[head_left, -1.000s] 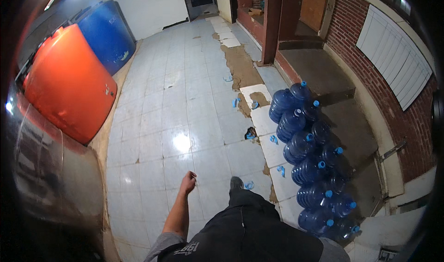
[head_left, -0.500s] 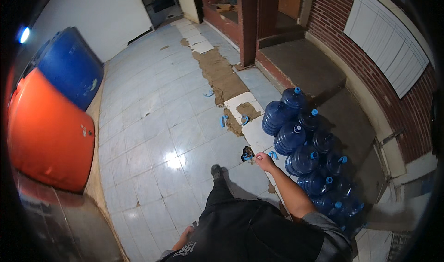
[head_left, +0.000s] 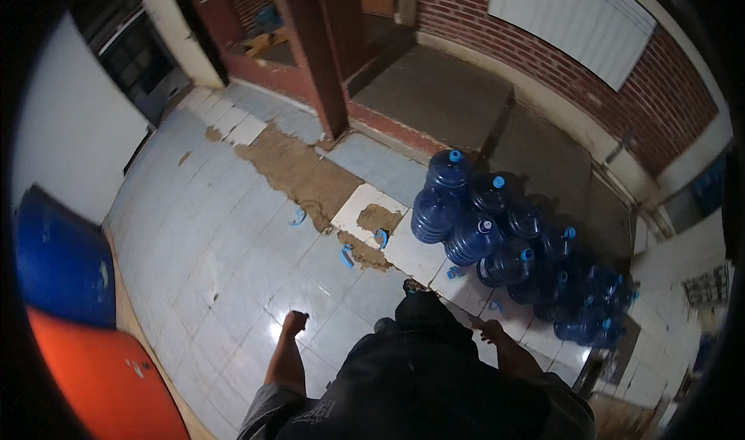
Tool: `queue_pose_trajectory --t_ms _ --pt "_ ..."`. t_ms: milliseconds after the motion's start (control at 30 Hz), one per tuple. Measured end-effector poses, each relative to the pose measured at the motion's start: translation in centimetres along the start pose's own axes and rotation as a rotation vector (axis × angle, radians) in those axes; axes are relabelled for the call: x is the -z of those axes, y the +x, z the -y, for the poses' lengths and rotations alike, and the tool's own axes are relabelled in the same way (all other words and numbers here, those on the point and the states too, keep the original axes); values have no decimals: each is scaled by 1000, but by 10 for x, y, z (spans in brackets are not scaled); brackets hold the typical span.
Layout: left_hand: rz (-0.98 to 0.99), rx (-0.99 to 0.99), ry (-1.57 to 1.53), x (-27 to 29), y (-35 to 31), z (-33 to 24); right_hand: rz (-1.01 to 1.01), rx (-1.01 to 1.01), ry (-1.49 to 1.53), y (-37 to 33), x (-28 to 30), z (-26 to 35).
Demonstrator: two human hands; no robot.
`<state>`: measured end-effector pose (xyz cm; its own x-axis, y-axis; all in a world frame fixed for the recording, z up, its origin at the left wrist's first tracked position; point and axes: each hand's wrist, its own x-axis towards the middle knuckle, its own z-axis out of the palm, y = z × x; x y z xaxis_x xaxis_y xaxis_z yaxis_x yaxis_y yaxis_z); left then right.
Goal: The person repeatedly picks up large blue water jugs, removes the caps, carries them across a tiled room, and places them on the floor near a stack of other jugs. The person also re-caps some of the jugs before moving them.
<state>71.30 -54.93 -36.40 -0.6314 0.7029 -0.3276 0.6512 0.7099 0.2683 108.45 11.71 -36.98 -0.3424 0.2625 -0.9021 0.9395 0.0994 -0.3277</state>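
My left hand [head_left: 295, 323] is held out over the tiled floor [head_left: 233, 277], its fingers curled in and nothing visible in them. To the right of my dark-clothed body is my right hand [head_left: 490, 332], blurred and dim, so its fingers cannot be read. Nearest to it lies a pale blue plastic piece [head_left: 494, 306] on the tiles. Beyond it stands a cluster of large blue water jugs [head_left: 506, 263], several with light blue caps. More curved blue plastic pieces [head_left: 346, 256] lie scattered around the rough patch. A dark hole [head_left: 411, 286] is mostly hidden by my leg.
A strip of bare, broken mortar [head_left: 303, 164] runs through the tiles. Behind the jugs rises a raised concrete step [head_left: 442, 98] beside a red-brown post [head_left: 310, 60] and brick wall [head_left: 458, 13]. Blue [head_left: 62, 258] and orange [head_left: 101, 370] tanks stand at the left.
The view has turned to the right. My right hand has drawn back from beside the dark hole toward my body, and my left hand has swung out forward from my side.
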Motion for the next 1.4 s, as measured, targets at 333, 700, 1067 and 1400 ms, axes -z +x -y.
queue_pose_trajectory --t_ms 333,700,1067,1400 --pt "-232 127 -586 161 269 -11 -11 -83 742 65 -68 133" --pt "469 94 -843 205 463 -151 -229 155 604 265 0 322" --pt "562 35 -981 187 603 -174 -763 192 181 379 67 471" --pt "611 36 -892 191 608 -135 -763 84 133 326 64 496"
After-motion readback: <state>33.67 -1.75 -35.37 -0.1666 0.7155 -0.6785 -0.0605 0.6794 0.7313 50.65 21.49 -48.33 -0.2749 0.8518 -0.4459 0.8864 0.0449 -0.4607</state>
